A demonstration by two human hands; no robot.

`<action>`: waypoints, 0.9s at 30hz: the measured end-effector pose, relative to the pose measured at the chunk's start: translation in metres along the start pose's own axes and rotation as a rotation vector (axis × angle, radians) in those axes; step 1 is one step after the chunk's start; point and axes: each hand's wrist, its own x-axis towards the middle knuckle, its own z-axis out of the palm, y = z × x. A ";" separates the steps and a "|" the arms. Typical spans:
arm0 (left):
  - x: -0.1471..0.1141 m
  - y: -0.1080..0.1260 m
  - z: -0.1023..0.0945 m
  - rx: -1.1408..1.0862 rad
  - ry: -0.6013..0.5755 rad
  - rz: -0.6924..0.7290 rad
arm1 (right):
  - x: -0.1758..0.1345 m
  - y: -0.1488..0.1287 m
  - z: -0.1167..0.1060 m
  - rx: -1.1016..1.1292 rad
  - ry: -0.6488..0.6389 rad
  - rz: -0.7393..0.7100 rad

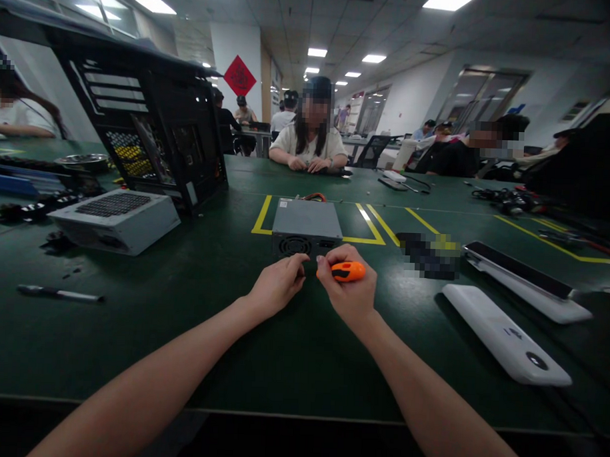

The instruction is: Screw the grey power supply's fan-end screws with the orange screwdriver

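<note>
A grey power supply unit [308, 218] lies in front of me on the green table, its fan grille and socket facing my hands. In my right hand [350, 293] is a screwdriver [348, 271] with an orange and black handle, held level and pointing left; its shaft is hard to see behind the fingers. Close to the unit's lower front edge, my left hand [278, 284] is closed with thumb and fingers together. Whatever it may pinch is too small to make out. Only a small gap separates the two hands' fingertips.
To the left stand an open black computer case [153, 123] and a second power supply [118, 218], with a pen [60, 293] nearer me. White power banks [506, 335] and a blurred dark object [429, 256] lie right. A person [311, 132] sits opposite; cables [509, 199] lie far right.
</note>
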 end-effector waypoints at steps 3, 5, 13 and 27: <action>-0.001 -0.002 0.001 0.056 0.004 0.067 | -0.002 0.000 0.000 -0.021 -0.030 0.034; 0.000 -0.002 -0.001 0.096 -0.003 0.101 | -0.004 0.000 0.000 -0.014 -0.032 0.098; 0.002 -0.001 -0.011 0.287 -0.081 0.094 | -0.012 -0.005 -0.008 -0.065 -0.270 0.014; 0.006 -0.021 -0.008 0.085 0.116 -0.042 | -0.025 -0.001 -0.013 -0.059 -0.333 0.021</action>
